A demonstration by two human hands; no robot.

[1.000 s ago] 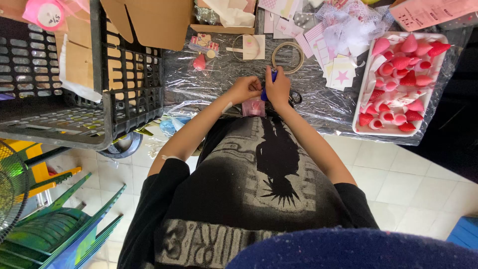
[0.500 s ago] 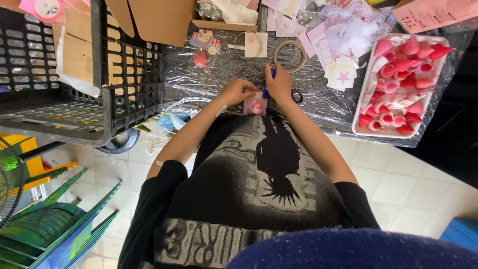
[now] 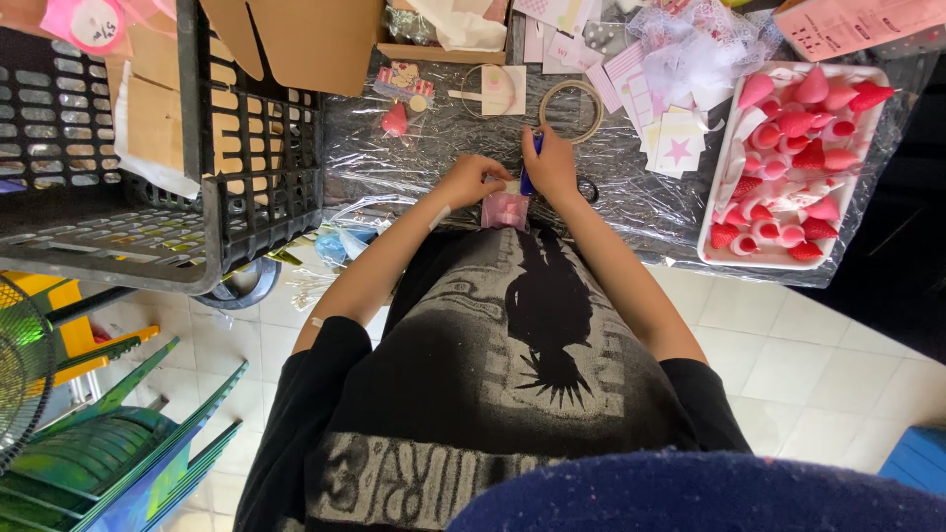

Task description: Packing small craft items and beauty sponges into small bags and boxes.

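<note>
On plastic-covered table (image 3: 434, 148) (tiled floor below): left hand (image 3: 475, 179) pinches pink packet (image 3: 505, 209); right hand (image 3: 552, 163) grips blue pen (image 3: 529, 175).

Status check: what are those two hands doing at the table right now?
Left hand pinching small pink packet. Right hand gripping blue tool. Tape ring just beyond, apart.

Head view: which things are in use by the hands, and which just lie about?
In use: left hand, right hand, pink packet, blue tool.
Lying about: tape ring, tray of pink and red cones, black crate, star cards.
</note>
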